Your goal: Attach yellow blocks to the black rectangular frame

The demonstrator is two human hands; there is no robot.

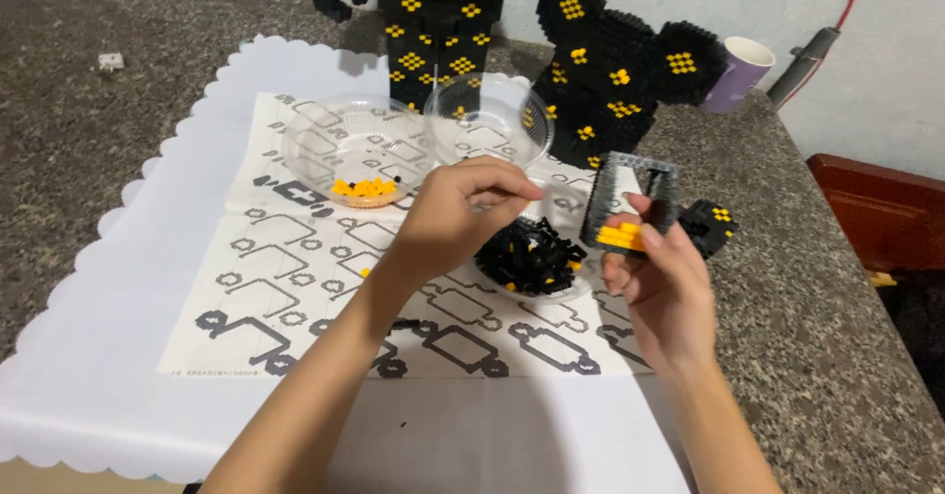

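Speckled granite forms the counter (817, 356) under our hands, and one white scallop-edged mat (118, 356) covers its left part. On the mat lies one printed instruction sheet (295, 287) with black outline diagrams.

We count three clear plastic bowls. One bowl (325, 140) at the upper left holds a small heap of yellow bricks (365, 188). A second bowl (489, 120) beside it looks nearly bare. The third bowl (571, 292), partly hidden below our hands, holds a pile of black bricks (532, 256).

Our right hand (664, 287) grips one square open frame (630, 204) built of dark bricks with a yellow strip at its lower edge; the fingers (645, 220) are closed around that lower edge and hold it upright above the black pile. Our left hand (458, 218) hovers just left of the frame, thumb and forefinger pinched together; we cannot tell whether a brick sits between them.

At the back stand two large black-and-yellow brick builds: one tall body (433, 31) and one round-eared head (610, 71). A smaller black-and-yellow piece (711, 226) lies just right of the frame. One purple-and-white cup (740, 73) stands by the wall (866, 81).
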